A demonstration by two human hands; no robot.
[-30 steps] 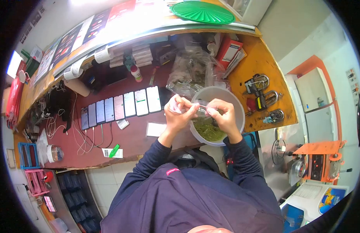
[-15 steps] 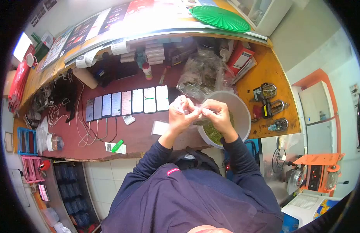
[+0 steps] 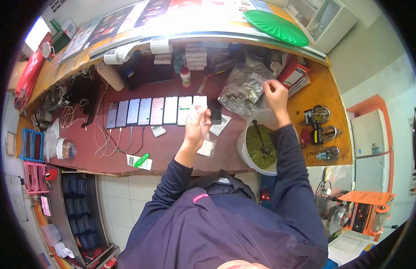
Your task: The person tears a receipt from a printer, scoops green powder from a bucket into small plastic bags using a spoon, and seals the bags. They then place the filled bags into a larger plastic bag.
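Right hand [image 3: 277, 97]: grip pressed together, contents unclear
Plastic bag [image 3: 238, 99]: just left, right hand nearer
Left hand [image 3: 195, 129]: grip closed on whitish plastic [image 3: 200, 110]

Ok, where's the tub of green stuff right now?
In the head view, the tub is at the right end of the desk, partly hidden by the right sleeve, near the plastic bags.

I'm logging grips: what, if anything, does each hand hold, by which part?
The right hand seems to pinch a small clear bag by its edge. The left hand has something whitish, its kind and gripped part unclear.
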